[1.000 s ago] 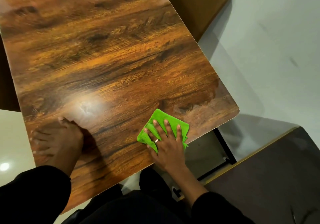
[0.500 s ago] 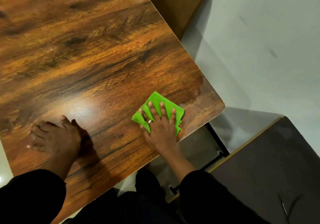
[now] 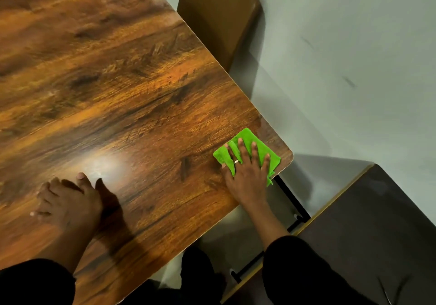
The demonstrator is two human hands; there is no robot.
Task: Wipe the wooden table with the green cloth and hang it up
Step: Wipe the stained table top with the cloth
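1. Left hand (image 3: 68, 204) flat on wooden table (image 3: 122, 97), fingers loosely spread, holding nothing.
2. Right hand (image 3: 247, 170) splayed flat, pressing green cloth (image 3: 245, 147) at the table's near right corner.
3. Brown chair (image 3: 219, 19) beyond the far edge.

wooden table (image 3: 132, 97), green cloth (image 3: 247, 137) at corner

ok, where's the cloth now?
Head view, right side: cloth lies flat on the table's near right corner, pressed under the right hand.
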